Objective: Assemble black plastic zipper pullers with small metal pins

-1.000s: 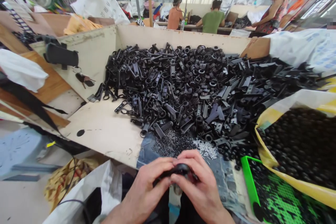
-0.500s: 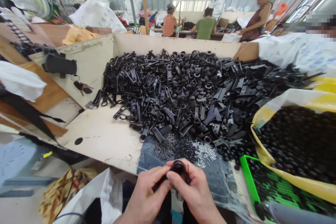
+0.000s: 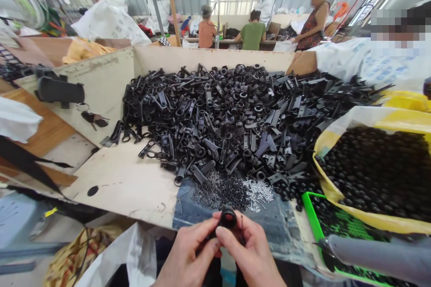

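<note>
At the front edge of the work surface, my left hand (image 3: 193, 249) and my right hand (image 3: 251, 244) are closed together around a black plastic part with a ring end (image 3: 229, 218). The ring stands up between my thumbs and fingers, while the rest of the part is mostly hidden by my hands. A thin dark pin-like piece (image 3: 241, 222) shows by my right fingers; how it is held I cannot make out. Just beyond my hands lie small dark screws (image 3: 207, 190), tiny black pieces (image 3: 232, 192) and silvery pins (image 3: 257, 193) on a blue mat (image 3: 188, 208).
A big heap of black plastic parts (image 3: 208, 116) fills the wooden bin. To the right are a yellow-edged bag of round black pieces (image 3: 377, 170), a green tray (image 3: 313, 215) and a grey cylindrical tool (image 3: 370, 253). Keys (image 3: 94, 119) hang at left. Several people work farther back.
The view has swung slightly to the right, so the surroundings sit farther left. Both hands keep hold of the black ring-ended part, whose ring now shows a little more upright.
</note>
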{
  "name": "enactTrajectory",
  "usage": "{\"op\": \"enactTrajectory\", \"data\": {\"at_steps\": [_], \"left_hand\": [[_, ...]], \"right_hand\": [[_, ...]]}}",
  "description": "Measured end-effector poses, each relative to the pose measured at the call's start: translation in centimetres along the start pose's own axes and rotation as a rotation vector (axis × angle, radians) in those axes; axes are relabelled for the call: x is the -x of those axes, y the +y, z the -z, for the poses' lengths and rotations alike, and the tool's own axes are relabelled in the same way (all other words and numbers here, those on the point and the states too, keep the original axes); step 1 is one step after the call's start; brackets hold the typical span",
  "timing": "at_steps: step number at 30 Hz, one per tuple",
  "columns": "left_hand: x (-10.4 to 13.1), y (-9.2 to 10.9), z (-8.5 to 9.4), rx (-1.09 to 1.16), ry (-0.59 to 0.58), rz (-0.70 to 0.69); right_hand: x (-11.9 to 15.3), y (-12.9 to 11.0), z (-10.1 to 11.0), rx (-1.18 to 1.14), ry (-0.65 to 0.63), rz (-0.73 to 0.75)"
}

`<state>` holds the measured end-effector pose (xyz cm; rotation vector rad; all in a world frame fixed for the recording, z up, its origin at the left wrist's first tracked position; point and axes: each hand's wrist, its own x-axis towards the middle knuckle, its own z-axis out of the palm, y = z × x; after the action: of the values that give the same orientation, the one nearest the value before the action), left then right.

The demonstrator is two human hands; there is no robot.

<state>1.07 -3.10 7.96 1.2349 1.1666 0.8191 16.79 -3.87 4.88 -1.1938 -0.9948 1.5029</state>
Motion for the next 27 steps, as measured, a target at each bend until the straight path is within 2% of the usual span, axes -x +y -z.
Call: {"op": "enactTrajectory", "data": {"at_steps": [4, 9, 12, 15, 18, 20, 22, 24, 27], "left_hand": [[0.2, -0.7, -1.0, 0.046, 0.063, 0.022], [0.1, -1.5, -1.8, 0.328, 0.128, 0.15], [0.1, -1.3, -1.3, 0.402, 0.147, 0.079], [0.3, -0.5, -0.5, 0.314, -0.017, 0.023], [0.5, 0.6, -0.2, 0.092, -0.151, 0.058], [0.6, 1.2, -0.4, 0.012, -0.163, 0.016], [0.7, 1.4, -0.7, 0.01, -0.198, -0.038], [0.8, 1.6, -1.0, 0.029, -0.205, -0.058], [0.9, 2.0, -1.2, 0.122, -0.203, -0.005]], "right_hand": [[0.0, 0.3, 0.0, 0.074, 0.021, 0.069], [-0.5, -2.5, 1.7, 0.224, -0.021, 0.238], [-0.3, -4.0, 2.4, 0.22, -0.05, 0.232], [0.5, -4.0, 2.5, 0.281, -0.14, 0.194], [1.7, -2.3, 2.6, 0.386, -0.093, 0.194], [2.3, -1.2, 2.6, 0.432, -0.03, 0.21], [2.7, -0.6, 2.5, 0.457, -0.026, 0.232], [2.7, -0.9, 2.3, 0.468, -0.057, 0.256], [2.4, -2.4, 2.2, 0.422, -0.093, 0.248]]}}
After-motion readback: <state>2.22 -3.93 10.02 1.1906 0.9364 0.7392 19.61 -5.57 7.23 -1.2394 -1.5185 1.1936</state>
